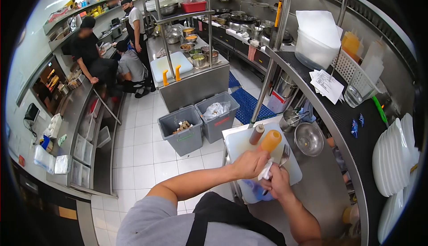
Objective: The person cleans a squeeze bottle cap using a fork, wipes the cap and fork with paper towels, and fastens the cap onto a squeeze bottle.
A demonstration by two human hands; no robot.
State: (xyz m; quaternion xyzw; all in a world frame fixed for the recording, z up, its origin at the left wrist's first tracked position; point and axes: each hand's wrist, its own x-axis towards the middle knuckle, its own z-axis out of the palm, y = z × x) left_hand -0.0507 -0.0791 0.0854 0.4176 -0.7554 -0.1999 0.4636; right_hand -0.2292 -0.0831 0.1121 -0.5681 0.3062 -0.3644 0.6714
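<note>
In my right hand point(278, 182) is a fork point(285, 153), its tines pointing up and away from me past my fingers. My left hand point(249, 164) is closed on a crumpled white cloth or paper point(266, 170), which lies between the two hands and touches the right one. Under them is a white cutting board point(292, 168). An orange squeeze bottle point(271, 141) stands just beyond my left hand, with a brown-filled bottle point(257, 134) beside it. Something blue and shiny point(255, 189) lies partly hidden below my hands.
A steel bowl point(309, 139) sits right of the board. Above it runs a dark shelf point(341, 132) with stacked white plates point(392, 159) and a white basket point(354, 77) of bottles. Two grey bins point(180, 141) stand on the floor ahead. Several people are at the left counter point(73, 150).
</note>
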